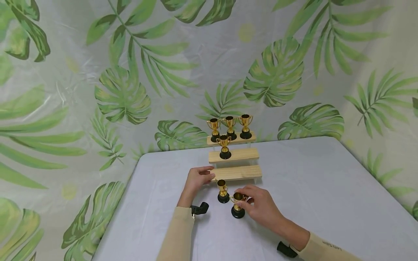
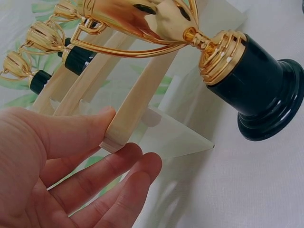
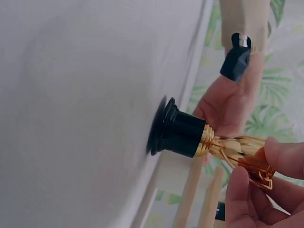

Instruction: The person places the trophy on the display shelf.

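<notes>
Spare trophy beside gripped trophy, stepped stand behind (four trophies).

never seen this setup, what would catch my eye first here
The gold trophies: three in a row on the top step of the wooden stand, one on the middle step. On the white table in front, the right hand pinches a trophy, and the left hand touches the bottom step.
</notes>
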A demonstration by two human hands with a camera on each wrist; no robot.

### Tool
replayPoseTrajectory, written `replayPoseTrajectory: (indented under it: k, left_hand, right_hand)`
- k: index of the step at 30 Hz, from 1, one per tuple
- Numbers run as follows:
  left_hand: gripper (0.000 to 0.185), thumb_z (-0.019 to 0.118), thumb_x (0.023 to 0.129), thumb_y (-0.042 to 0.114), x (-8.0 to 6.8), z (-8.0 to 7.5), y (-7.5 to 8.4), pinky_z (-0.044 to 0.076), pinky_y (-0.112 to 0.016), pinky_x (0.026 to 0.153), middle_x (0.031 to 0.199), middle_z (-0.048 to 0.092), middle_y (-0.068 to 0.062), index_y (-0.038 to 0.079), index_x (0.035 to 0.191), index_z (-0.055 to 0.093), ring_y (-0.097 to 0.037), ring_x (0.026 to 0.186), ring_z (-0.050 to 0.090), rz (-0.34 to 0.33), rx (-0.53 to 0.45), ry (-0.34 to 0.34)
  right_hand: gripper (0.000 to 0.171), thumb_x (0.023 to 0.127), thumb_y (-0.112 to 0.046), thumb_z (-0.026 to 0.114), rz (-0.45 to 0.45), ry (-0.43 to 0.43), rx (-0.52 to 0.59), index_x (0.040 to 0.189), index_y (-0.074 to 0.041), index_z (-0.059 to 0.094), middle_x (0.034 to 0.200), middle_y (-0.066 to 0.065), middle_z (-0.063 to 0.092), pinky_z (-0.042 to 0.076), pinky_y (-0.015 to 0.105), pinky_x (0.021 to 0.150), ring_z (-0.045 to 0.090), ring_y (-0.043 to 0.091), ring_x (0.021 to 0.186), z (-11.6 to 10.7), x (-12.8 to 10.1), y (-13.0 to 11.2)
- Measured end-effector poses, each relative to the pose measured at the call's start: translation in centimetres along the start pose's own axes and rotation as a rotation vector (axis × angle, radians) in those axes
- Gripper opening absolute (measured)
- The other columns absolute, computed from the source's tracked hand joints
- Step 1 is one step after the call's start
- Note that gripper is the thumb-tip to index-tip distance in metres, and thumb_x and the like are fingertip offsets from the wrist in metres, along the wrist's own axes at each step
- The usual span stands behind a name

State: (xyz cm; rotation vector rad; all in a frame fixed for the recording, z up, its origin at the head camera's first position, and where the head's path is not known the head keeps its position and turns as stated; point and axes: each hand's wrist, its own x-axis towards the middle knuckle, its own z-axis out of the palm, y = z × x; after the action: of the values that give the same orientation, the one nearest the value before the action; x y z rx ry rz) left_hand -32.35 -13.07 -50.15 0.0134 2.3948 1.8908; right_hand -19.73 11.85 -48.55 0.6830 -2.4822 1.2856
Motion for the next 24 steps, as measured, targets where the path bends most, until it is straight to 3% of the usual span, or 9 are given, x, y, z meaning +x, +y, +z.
replayPoseTrajectory:
  k: [8, 15, 24]
  left_hand:
    - [0.032, 0.081, 0.086, 0.012, -0.1, 0.1, 0.1, 0.060, -0.033, 0.073, 0.099, 0.072, -0.010, 0.007, 0.117, 0.076, -0.015, 0.076, 0.068, 0.006, -0.003, 0.000]
    - [0.033, 0.082, 0.086, 0.012, -0.1, 0.1, 0.0, 0.060, -0.034, 0.075, 0.101, 0.072, -0.011, 0.006, 0.118, 0.075, -0.015, 0.077, 0.068, -0.001, -0.011, -0.004]
    - [0.035, 0.082, 0.086, 0.012, 0.0, 0.1, -0.1, 0.060, -0.038, 0.078, 0.102, 0.072, -0.011, 0.006, 0.119, 0.075, -0.016, 0.078, 0.068, -0.003, -0.008, -0.003]
  right_hand:
    - [0.034, 0.082, -0.009, 0.084, -0.044, -0.002, -0.046, 0.114, -0.012, 0.073, 0.099, -0.011, 0.065, 0.056, 0.023, 0.069, 0.059, 0.001, 0.079, -0.5, 0.0, 0.0]
    - [0.055, 0.079, -0.008, 0.086, -0.050, 0.023, -0.035, 0.130, -0.014, 0.066, 0.097, -0.011, 0.065, 0.057, 0.028, 0.069, 0.061, 0.001, 0.079, -1.0, 0.1, -0.2]
    - [0.038, 0.077, -0.007, 0.088, -0.047, 0.035, 0.012, 0.110, -0.019, 0.070, 0.096, -0.014, 0.066, 0.057, 0.029, 0.069, 0.062, 0.003, 0.079, -1.6, 0.2, -0.8]
